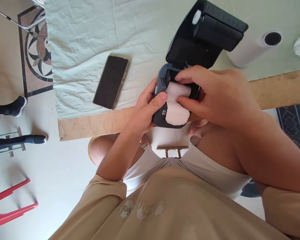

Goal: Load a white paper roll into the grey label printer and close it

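A small dark portable printer point(158, 119) is tilted over the table's front edge, its black lid point(187, 48) swung up and away from me. My left hand point(146, 108) is closed around the printer's left side, the thumb resting by the paper. Inside the open bay sits a white paper roll point(178, 115), its loose, rounded end hanging over the printer's front. Reaching in from the right, my right hand point(216, 91) has its thumb and fingers on the paper roll. Those fingers partly hide the roll and the bay.
A phone point(111, 81) lies on the pale tablecloth point(77, 50) to the left. Behind my right hand is a white cylinder point(250, 53) with a round dark face. The bare wooden table edge point(281, 88) runs in front of me. A red stool point(5, 210) and someone's shoes point(20, 106) are at the left.
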Demonstrator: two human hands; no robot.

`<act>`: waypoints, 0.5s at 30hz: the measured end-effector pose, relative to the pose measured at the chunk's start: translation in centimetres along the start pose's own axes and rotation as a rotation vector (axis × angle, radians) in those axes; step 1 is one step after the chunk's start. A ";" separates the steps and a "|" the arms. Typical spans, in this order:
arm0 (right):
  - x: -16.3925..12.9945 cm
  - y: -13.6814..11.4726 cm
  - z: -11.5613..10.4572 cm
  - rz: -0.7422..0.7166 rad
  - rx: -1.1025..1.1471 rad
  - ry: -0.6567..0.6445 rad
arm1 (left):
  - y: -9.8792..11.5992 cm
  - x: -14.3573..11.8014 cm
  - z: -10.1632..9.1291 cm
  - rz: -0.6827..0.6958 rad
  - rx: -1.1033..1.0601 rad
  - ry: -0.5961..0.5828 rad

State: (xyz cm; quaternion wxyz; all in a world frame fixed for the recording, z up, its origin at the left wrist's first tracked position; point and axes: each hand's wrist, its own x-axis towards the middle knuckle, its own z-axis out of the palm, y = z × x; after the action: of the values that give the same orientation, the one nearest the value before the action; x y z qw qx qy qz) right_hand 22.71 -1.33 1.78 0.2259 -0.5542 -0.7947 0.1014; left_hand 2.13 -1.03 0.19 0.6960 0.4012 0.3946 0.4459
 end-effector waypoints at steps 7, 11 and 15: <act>0.1 -0.1 -0.3 0.047 0.096 -0.017 | 0.2 0.0 0.4 0.006 0.062 0.028; 0.5 -1.2 -0.9 0.117 0.242 -0.018 | 0.1 0.0 0.3 0.024 0.048 0.080; 0.5 -2.0 -1.6 0.127 0.459 0.018 | -0.3 0.0 0.2 0.048 0.016 0.086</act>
State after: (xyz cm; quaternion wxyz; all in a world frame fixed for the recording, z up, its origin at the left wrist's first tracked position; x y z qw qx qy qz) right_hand 21.66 -1.72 4.10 0.3461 -0.5381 -0.7123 0.2885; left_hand 2.41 -1.15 -0.05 0.6643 0.3966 0.4181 0.4761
